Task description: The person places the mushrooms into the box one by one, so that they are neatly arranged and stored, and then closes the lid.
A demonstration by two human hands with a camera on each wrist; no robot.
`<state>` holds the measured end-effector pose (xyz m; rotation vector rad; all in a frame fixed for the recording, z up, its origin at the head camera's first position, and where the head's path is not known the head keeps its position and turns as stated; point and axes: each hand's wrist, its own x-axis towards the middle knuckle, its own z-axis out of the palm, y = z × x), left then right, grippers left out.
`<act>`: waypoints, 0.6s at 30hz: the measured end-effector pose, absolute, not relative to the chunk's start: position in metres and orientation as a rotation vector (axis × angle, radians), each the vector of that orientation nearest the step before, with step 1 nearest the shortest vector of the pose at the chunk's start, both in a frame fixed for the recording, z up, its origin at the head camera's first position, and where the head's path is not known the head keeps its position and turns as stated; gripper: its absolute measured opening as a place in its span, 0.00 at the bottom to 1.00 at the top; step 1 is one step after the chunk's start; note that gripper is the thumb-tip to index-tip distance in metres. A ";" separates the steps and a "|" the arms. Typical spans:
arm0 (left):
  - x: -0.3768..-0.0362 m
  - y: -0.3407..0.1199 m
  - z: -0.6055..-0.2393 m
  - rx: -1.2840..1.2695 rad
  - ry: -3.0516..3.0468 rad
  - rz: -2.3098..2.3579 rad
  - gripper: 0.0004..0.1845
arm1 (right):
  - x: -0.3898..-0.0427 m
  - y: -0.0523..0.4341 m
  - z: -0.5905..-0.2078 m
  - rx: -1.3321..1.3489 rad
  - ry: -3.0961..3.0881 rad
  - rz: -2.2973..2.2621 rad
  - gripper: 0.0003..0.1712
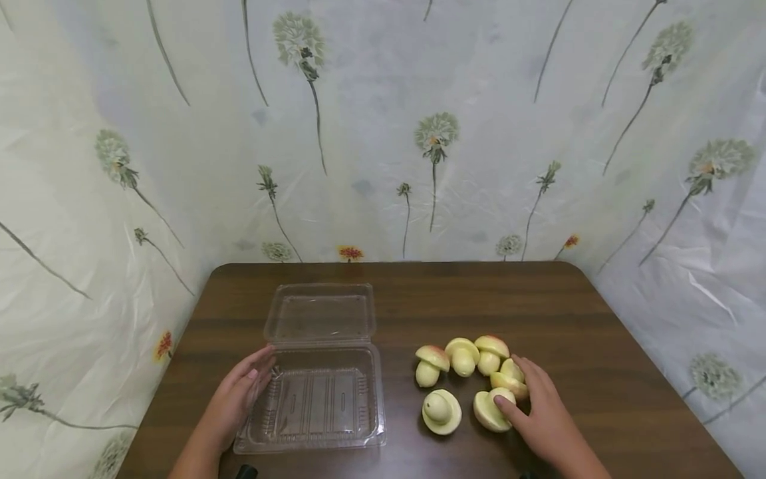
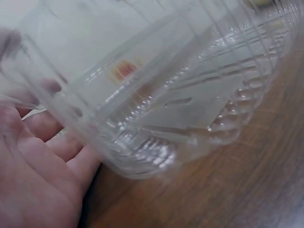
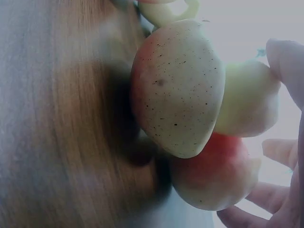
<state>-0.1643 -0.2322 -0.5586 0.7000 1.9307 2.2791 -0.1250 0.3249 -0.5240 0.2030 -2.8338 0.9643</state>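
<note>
I counted six toy mushrooms and one clear clamshell box; my left hand rested flat against it, my right hand gripped one mushroom.

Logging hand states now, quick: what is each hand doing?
Left hand: open, touching the clear container.
Right hand: gripping a toy mushroom.
</note>
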 end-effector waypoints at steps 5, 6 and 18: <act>-0.165 -0.232 -0.561 0.698 1.932 2.283 0.26 | -0.122 0.324 -0.523 0.174 -2.834 0.972 0.48; -0.165 -0.233 -0.562 0.701 1.928 2.285 0.26 | -0.121 0.323 -0.523 0.171 -2.826 0.971 0.48; -0.166 -0.236 -0.565 0.749 1.862 2.290 0.27 | -0.105 0.317 -0.530 0.001 -2.841 1.100 0.53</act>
